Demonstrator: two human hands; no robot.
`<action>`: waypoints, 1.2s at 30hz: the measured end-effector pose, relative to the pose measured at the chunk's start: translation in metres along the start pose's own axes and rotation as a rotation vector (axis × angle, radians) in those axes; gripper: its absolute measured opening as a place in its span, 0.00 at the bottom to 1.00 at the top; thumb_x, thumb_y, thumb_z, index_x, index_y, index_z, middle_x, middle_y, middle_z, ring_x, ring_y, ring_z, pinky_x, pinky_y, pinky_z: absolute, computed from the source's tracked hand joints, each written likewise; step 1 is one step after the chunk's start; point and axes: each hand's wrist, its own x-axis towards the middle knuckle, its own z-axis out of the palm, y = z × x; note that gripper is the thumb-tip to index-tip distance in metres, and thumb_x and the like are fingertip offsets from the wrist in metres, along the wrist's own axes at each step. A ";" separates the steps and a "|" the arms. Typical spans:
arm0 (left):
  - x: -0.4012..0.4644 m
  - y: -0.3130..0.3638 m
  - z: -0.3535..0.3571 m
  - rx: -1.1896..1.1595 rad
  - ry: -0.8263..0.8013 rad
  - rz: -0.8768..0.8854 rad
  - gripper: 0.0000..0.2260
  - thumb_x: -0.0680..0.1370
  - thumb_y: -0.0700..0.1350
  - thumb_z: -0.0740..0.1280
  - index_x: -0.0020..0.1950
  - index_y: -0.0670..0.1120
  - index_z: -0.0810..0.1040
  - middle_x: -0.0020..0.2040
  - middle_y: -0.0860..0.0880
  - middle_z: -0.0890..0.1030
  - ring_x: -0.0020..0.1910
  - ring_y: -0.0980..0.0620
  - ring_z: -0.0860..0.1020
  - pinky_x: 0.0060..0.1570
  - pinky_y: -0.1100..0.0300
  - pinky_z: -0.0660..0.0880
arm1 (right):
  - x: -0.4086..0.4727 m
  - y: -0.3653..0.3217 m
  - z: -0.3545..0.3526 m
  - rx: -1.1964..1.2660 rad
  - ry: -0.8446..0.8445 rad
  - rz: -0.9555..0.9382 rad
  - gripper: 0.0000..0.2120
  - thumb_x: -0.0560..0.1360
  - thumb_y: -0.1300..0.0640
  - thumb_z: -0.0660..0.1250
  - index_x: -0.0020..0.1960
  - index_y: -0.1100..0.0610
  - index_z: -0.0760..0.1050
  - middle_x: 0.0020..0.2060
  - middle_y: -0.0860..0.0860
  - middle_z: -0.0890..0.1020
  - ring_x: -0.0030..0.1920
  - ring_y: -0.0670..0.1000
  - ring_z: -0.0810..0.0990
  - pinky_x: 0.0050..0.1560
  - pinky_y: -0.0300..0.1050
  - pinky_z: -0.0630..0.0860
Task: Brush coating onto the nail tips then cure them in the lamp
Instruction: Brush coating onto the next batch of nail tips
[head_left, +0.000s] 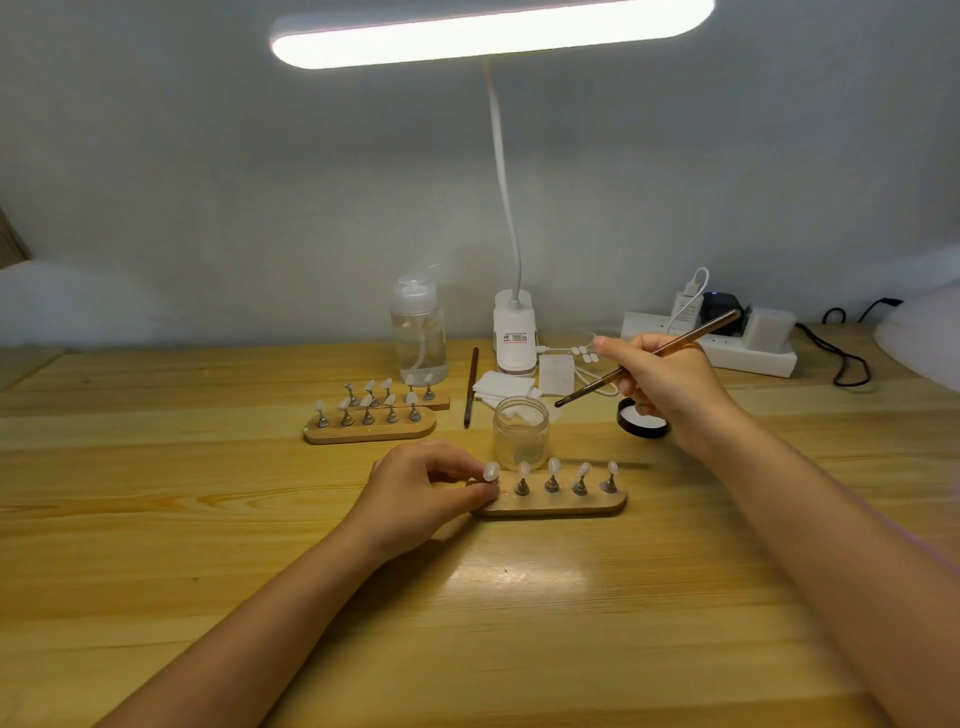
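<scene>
A wooden nail stand (563, 504) lies in front of me with several pale nail tips (554, 465) on metal pegs. My left hand (421, 491) pinches the leftmost peg, under the nail tip (491, 471) at the stand's left end. My right hand (670, 387) holds a thin brush (649, 358) like a pen, its dark bristle end hovering just right of the rim of an open glass jar (520, 431) behind the stand. The jar's black lid (644, 422) lies upside down under my right hand. A white domed shape (924, 338) sits at the right edge.
Two more wooden stands with nail tips (371, 410) sit behind left. A clear pump bottle (418, 332), a second brush (471, 387), white wipes (501, 387), the clamp base of a desk lamp (514, 332) and a power strip with plugs (727, 343) line the back of the wooden table (208, 519).
</scene>
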 end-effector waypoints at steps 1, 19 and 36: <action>-0.001 0.000 0.000 -0.011 0.002 -0.004 0.06 0.69 0.43 0.72 0.45 0.49 0.83 0.46 0.51 0.81 0.48 0.54 0.78 0.54 0.53 0.75 | -0.001 0.000 0.001 0.008 0.000 0.001 0.15 0.73 0.53 0.68 0.30 0.55 0.70 0.20 0.47 0.73 0.22 0.42 0.69 0.25 0.34 0.66; -0.006 -0.001 0.001 -0.013 0.054 0.072 0.07 0.68 0.41 0.74 0.40 0.52 0.83 0.43 0.55 0.80 0.45 0.59 0.78 0.50 0.59 0.77 | -0.009 0.002 0.000 0.181 0.044 0.107 0.12 0.74 0.49 0.66 0.35 0.54 0.73 0.18 0.45 0.72 0.21 0.42 0.68 0.26 0.35 0.67; -0.008 0.001 0.001 -0.035 0.028 0.140 0.06 0.70 0.37 0.71 0.41 0.49 0.81 0.38 0.54 0.80 0.40 0.59 0.77 0.41 0.71 0.73 | -0.079 0.035 0.034 -0.200 0.002 -0.896 0.20 0.76 0.49 0.59 0.36 0.62 0.78 0.31 0.53 0.80 0.34 0.48 0.77 0.36 0.47 0.73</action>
